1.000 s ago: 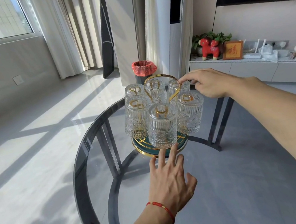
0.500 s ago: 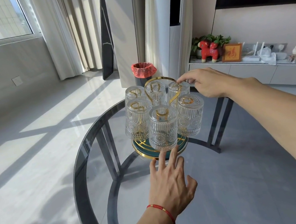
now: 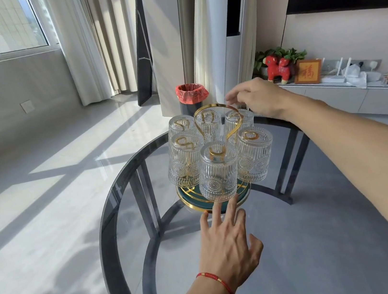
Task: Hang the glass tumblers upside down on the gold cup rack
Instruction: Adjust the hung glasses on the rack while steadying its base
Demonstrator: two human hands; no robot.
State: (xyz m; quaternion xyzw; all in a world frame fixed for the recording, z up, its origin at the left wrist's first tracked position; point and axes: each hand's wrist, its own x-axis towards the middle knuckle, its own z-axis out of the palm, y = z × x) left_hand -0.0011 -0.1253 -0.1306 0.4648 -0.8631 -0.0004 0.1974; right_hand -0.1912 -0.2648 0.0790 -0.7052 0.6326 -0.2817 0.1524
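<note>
The gold cup rack [image 3: 192, 202] with a dark green round base stands on the far part of a round glass table [image 3: 105, 235]. Several ribbed glass tumblers [image 3: 218, 176] hang upside down on its gold pegs around the looped gold handle [image 3: 196, 123]. My left hand [image 3: 227, 245], with a red string bracelet on the wrist, lies flat and spread in front of the rack, its fingertips touching the base rim. My right hand [image 3: 261, 101] hovers above the back right tumbler [image 3: 236, 120], fingers loose beside the top of the handle and holding nothing.
A bin with a red liner [image 3: 191, 94] stands on the floor behind the table. A low cabinet [image 3: 357, 99] with a red toy, a frame and small items runs along the right wall. Curtains and a window are at the left.
My right hand has lifted off the back right tumbler and now sits a little higher by the handle top. My left hand and the rack have stayed in place.
</note>
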